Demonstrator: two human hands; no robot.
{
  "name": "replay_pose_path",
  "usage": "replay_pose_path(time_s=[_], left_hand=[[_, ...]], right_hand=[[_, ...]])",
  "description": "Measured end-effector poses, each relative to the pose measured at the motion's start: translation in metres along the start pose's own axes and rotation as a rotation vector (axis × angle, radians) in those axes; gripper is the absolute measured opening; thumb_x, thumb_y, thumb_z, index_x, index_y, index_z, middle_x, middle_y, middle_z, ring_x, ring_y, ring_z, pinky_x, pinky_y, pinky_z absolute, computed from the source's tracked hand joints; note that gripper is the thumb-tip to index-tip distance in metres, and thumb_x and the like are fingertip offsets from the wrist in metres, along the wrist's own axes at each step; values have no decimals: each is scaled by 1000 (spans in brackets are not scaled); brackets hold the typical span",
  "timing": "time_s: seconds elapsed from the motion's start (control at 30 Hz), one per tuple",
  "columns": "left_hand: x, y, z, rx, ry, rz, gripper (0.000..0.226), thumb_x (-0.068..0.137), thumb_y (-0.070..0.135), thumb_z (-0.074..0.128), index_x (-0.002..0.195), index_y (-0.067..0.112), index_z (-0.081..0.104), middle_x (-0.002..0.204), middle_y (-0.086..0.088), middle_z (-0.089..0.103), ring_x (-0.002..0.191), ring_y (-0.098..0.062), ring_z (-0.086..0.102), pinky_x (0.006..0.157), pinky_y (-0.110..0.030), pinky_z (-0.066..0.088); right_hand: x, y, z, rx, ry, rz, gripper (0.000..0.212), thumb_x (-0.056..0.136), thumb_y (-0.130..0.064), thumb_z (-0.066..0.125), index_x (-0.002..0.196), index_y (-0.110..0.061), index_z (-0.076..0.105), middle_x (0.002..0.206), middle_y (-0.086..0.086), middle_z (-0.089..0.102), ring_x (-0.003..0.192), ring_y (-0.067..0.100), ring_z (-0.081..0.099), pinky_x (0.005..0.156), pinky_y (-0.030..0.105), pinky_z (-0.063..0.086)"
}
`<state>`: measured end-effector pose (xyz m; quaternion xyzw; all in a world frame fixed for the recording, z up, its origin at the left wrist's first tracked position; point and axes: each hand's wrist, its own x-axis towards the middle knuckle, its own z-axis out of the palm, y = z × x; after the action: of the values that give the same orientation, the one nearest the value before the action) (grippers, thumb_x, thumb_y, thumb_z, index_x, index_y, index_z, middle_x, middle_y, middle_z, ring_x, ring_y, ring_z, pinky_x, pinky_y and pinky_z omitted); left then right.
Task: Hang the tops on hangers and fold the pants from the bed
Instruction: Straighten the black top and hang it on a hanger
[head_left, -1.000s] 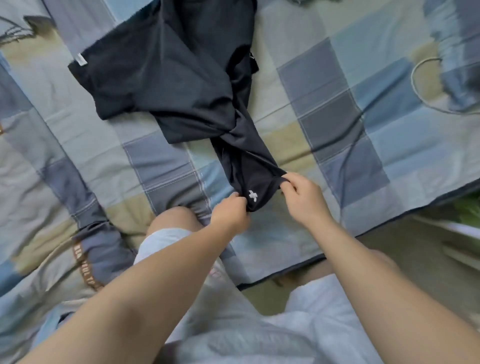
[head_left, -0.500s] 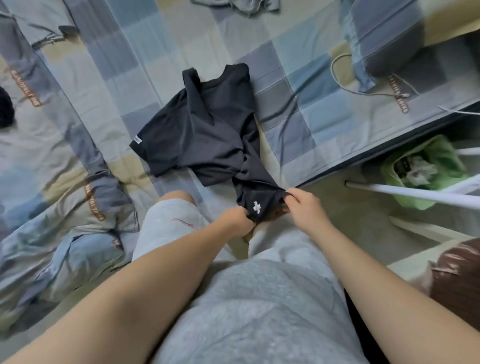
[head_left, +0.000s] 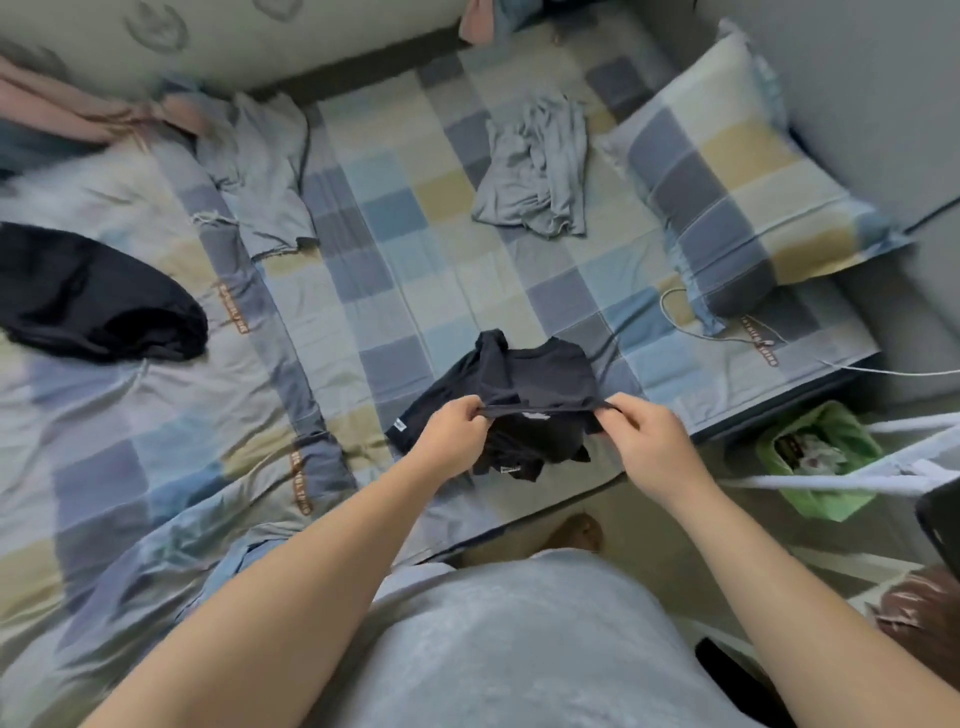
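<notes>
A dark navy garment (head_left: 524, 382) hangs bunched above the near edge of the bed (head_left: 415, 291), its edge stretched flat between my two hands. My left hand (head_left: 454, 431) pinches the left end of that edge and my right hand (head_left: 647, 434) pinches the right end. A small white tag shows at the garment's lower left. A black garment (head_left: 93, 299) lies on the quilt at the left. Two crumpled grey garments lie further back, one (head_left: 535, 166) beside the pillow and one (head_left: 260, 166) at the back left.
A checked pillow (head_left: 737, 171) sits at the right end of the bed, with a white cable (head_left: 727, 338) below it. On the floor to the right stand a green bin (head_left: 815, 457) and a white rack bar (head_left: 841, 480). Pink bedding (head_left: 78, 104) lies at the back left.
I have stood back from the bed, so more of it shows. Both hands rose and spread apart, pulling the dark garment's edge taut and lifting it off the sheet.
</notes>
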<state>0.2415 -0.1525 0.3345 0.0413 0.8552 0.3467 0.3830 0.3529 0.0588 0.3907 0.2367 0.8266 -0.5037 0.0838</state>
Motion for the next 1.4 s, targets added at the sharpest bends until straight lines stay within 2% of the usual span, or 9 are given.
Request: replay_pose_path(time_s=[0.23,0.4,0.5,0.7,0.87,1.0,1.13,1.2,1.4], left_hand=[[-39,-5,-117,-268,349,225,24,102,13,45,88,-1,59,78,-17,60,72,-17,49,68,-38,40],[-75,21,-204,-446,560,462,33,105,20,48,83,-3,50,73,-6,47,66,-11,42,62,-28,36],[-102,40,-243,-493,647,617,35,105,22,51,73,7,49,64,4,43,59,-8,39,54,-20,33],[-144,71,-279,-516,739,777,44,101,25,56,58,32,49,54,18,40,51,0,38,49,-13,32],[-165,79,-297,-531,813,828,47,101,22,58,59,12,38,56,3,33,53,-12,32,50,-24,25],[-180,89,-309,-633,931,831,47,103,25,55,69,2,32,65,-6,30,63,-22,27,56,-34,24],[-190,94,-306,-652,848,880,43,103,18,54,71,-3,35,67,-8,32,63,-21,29,56,-33,26],[-192,95,-299,-625,775,886,40,104,15,52,74,-8,39,70,-10,37,67,-24,32,61,-36,26],[-184,86,-294,-689,645,857,29,100,25,52,71,18,51,71,-6,40,66,-21,37,59,-30,31]], right_hand=[[2,-124,41,95,83,-300,27,103,-23,54,81,-16,67,68,8,62,68,28,56,62,44,44],[7,-218,47,127,152,-576,21,102,-12,56,82,-9,63,65,-15,51,58,3,46,59,17,37],[6,-270,37,149,204,-756,17,102,-11,54,93,-7,68,94,-5,60,85,7,58,78,18,46],[-6,-349,10,214,239,-960,47,105,-19,50,62,-32,34,56,-15,31,54,3,29,53,13,28],[-5,-372,-5,189,193,-1000,45,103,-23,53,61,-19,39,57,-11,30,56,6,29,54,19,28],[1,-364,-6,174,-45,-924,43,100,-20,61,72,9,48,63,20,37,61,24,38,57,41,31],[14,-323,5,226,-381,-693,7,88,-16,75,88,-9,74,85,7,74,74,21,71,64,27,56],[24,-294,18,180,-501,-531,20,83,-20,81,102,-18,78,103,8,77,92,26,75,72,28,60],[61,-187,58,-147,-444,-183,9,91,-26,73,97,-24,79,99,-7,78,95,13,73,93,36,56]])
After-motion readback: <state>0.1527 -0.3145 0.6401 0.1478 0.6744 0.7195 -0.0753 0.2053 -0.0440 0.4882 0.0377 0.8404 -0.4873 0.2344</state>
